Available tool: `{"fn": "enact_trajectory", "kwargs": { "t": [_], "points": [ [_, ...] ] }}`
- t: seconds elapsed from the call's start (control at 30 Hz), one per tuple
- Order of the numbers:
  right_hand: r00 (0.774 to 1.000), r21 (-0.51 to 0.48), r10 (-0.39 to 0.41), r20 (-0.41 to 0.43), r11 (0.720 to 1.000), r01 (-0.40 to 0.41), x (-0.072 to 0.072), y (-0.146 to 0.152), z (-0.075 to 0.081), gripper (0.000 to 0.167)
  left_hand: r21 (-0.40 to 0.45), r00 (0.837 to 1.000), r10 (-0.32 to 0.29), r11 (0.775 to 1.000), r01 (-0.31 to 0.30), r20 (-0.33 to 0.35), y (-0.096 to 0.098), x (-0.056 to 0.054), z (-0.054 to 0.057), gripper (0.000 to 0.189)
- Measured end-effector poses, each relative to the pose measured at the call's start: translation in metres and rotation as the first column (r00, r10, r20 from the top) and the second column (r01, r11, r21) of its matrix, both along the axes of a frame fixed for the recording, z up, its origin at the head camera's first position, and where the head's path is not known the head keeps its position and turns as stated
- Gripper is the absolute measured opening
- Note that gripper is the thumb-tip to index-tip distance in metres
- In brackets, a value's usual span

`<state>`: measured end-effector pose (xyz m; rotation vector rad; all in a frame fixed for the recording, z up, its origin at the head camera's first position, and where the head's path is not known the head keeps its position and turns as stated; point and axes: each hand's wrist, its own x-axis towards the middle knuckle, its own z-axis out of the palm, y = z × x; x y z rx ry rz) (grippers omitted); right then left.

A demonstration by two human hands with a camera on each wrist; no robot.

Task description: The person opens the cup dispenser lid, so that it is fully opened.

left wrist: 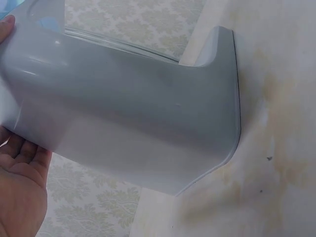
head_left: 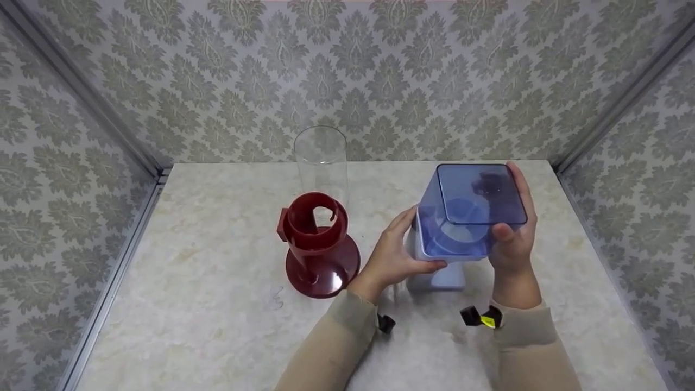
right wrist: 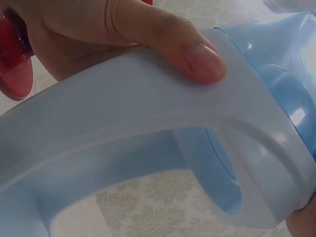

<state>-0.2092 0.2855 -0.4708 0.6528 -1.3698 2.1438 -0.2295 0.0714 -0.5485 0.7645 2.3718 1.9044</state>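
Note:
A see-through blue square container, its outline showing round shapes inside, sits at the top of a white plastic stand on the right part of the table. My left hand grips the stand's upper part from the left, its thumb across the white front. From the right, my right hand holds the blue container, thumb at the near side and fingers along the far right side. The stand's open cut-out and foot show below the hands in the right wrist view.
Left of the hands stands a dark red plastic stand with a ring top and round base. Behind it is a clear cylinder. Patterned walls enclose the pale marbled table at the back and both sides.

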Motion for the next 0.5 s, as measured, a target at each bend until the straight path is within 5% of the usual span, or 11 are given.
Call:
{"fn": "enact_trajectory", "kwargs": {
  "t": [0.5],
  "points": [
    [0.98,-0.177,0.198,-0.018,0.964,-0.198,-0.005,-0.007,0.043,0.098,-0.006,1.0,0.031,1.0,-0.031,0.007,-0.013,0.002,0.001,0.125]
  ]
}}
